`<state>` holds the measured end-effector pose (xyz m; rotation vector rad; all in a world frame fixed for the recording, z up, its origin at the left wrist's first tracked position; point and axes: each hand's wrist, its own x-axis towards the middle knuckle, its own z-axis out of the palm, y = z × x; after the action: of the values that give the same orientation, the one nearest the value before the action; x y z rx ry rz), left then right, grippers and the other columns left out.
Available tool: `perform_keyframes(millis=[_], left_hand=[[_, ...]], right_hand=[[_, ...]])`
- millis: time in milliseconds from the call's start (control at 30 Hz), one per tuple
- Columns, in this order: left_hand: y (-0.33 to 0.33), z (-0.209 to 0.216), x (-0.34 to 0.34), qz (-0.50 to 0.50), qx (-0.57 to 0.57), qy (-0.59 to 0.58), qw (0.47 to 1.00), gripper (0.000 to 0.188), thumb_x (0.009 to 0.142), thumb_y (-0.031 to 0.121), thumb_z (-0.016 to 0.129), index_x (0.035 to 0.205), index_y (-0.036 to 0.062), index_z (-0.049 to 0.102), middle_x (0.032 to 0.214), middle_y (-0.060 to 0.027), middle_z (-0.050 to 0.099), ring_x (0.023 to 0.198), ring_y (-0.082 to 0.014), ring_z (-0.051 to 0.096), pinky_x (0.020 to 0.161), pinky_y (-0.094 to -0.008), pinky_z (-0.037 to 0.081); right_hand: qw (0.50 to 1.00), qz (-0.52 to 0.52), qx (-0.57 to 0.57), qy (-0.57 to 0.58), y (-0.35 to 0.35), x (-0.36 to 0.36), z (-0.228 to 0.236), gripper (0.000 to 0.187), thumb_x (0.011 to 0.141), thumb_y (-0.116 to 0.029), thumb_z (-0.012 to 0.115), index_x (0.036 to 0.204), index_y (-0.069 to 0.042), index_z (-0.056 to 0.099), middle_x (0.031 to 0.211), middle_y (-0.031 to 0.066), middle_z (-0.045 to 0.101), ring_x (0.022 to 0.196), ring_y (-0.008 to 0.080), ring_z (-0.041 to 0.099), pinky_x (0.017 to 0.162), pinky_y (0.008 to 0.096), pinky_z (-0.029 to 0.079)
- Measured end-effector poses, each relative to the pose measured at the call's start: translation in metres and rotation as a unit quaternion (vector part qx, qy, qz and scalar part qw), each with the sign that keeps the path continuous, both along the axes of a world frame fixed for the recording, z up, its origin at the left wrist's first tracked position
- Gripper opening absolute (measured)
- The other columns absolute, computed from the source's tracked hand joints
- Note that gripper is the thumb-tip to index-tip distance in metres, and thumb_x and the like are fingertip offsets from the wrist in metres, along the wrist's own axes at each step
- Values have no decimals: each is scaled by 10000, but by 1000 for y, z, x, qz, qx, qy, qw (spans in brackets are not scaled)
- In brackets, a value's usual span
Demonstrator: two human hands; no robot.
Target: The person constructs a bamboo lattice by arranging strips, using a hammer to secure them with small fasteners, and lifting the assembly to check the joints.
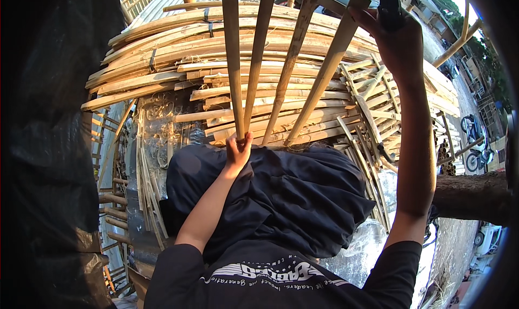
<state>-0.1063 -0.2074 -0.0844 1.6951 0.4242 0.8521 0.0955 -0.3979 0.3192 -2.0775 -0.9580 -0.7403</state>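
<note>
My left hand [238,149] is closed around the lower end of a long bamboo slat [232,66], just above my lap. A second slat [260,60] meets it close to my fingers. Two more slats, a mottled one [292,66] and a wider one [327,71], rise beside them and fan apart toward the top. Raised at the upper right, my right hand [397,36] is wrapped around a tool with a black looped handle [390,6]. Its fingertips come near the top of the wider slat. A dark flat bar runs behind the slat tops; whether it belongs to the tool, I cannot tell.
Stacked split bamboo [167,52], partly tied with black bands, lies across the front. A slatted bamboo frame [373,93] leans at its right. Dark cloth [270,190] covers my legs. A thick log [470,198] juts in at right; a motorcycle [476,141] stands beyond. Black sheeting [54,147] hangs left.
</note>
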Motion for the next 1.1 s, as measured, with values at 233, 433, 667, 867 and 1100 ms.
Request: perform_keyframes(millis=[233, 433, 667, 867, 1100], left_hand=[[8, -13, 4, 4, -18, 2, 1000, 383, 952, 303, 707, 727, 13, 597, 520, -5, 461, 490, -85, 409, 482, -305, 305], [2, -9, 0, 2, -35, -22, 999, 292, 917, 247, 749, 790, -2, 665, 550, -10, 531, 524, -75, 471, 500, -287, 346], [14, -17, 1, 1, 0, 20, 1000, 404, 886, 287, 790, 707, 5, 562, 547, -21, 524, 518, -117, 489, 510, -315, 379], [7, -7, 3, -19, 33, 21, 999, 345, 847, 300, 828, 844, 14, 634, 674, -53, 631, 682, -159, 655, 646, -319, 513], [13, 36, 5, 118, 168, -121, 971, 664, 869, 288, 780, 1352, -29, 452, 1280, -197, 566, 1191, -319, 572, 1011, -427, 456]], right_hand=[[997, 46, 53, 15, 4, -10, -21, 435, 812, -387, 857, 964, 7, 751, 820, 56, 752, 754, 86, 669, 750, 265, 516], [999, 37, 19, 16, 1, -10, -6, 438, 808, -386, 861, 989, 0, 761, 804, 28, 748, 739, 54, 646, 729, 248, 505], [1000, 24, -13, -5, 2, -13, -7, 498, 801, -453, 847, 1000, -4, 762, 850, 91, 770, 782, 124, 729, 751, 296, 548], [998, -8, -61, -27, 3, -10, 2, 487, 797, -473, 841, 955, -17, 772, 839, 95, 771, 782, 145, 739, 760, 314, 558], [994, -31, -97, -50, 2, -5, -2, 528, 785, -538, 823, 955, -42, 761, 847, 79, 769, 774, 181, 743, 779, 358, 559]])
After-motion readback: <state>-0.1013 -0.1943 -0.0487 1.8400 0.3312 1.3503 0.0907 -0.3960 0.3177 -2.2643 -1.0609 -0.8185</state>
